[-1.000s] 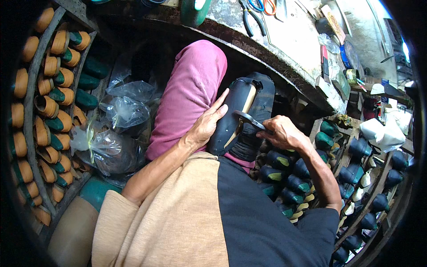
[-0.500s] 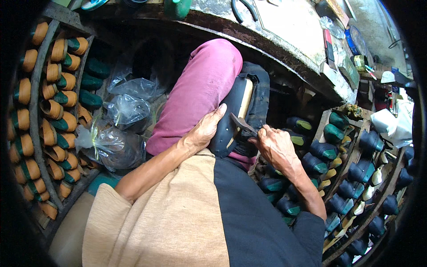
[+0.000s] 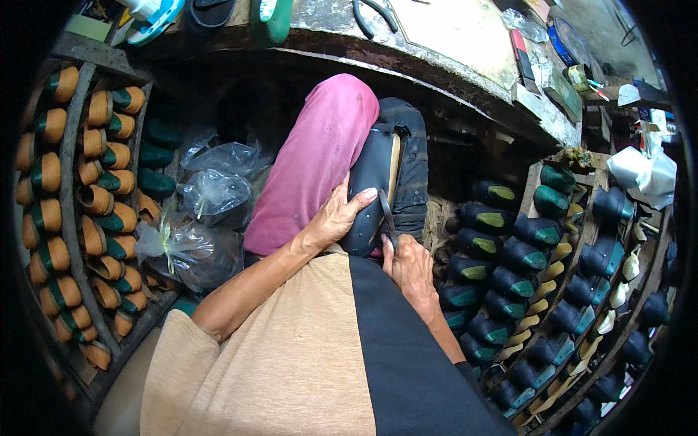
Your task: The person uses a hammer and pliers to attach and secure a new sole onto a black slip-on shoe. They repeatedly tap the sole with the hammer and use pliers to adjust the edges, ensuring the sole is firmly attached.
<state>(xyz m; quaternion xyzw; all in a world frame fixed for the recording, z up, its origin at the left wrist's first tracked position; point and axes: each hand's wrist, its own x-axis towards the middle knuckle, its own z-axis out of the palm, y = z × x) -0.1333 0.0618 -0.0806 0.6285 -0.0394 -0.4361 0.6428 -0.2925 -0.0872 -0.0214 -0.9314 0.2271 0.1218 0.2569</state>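
A dark shoe upper on a shoe form (image 3: 367, 171), with a pale strip along its right edge, lies lengthwise on my lap between my thighs. My left hand (image 3: 338, 218) grips its left side near the close end, thumb on top and fingers mostly hidden. In my right hand (image 3: 411, 267) is a dark metal tool (image 3: 387, 211) with a narrow, slightly curved end; its exact kind does not show. The tool stands over the shoe's right edge, close to my left thumb. Small pale dots, perhaps nail heads, mark the dark surface.
Racks of orange-and-green shoes (image 3: 51, 214) rise on the left, beside tied clear plastic bags (image 3: 189, 251). On the right, more racks hold dark shoes (image 3: 534, 232). Ahead runs a worn workbench (image 3: 465, 43) with pliers (image 3: 374, 16) and a green bottle-like object (image 3: 272, 22).
My right hand and the tool have moved left and nearer to my body, and the tool has turned more upright. My left hand keeps its grip. The whole view has shifted slightly.
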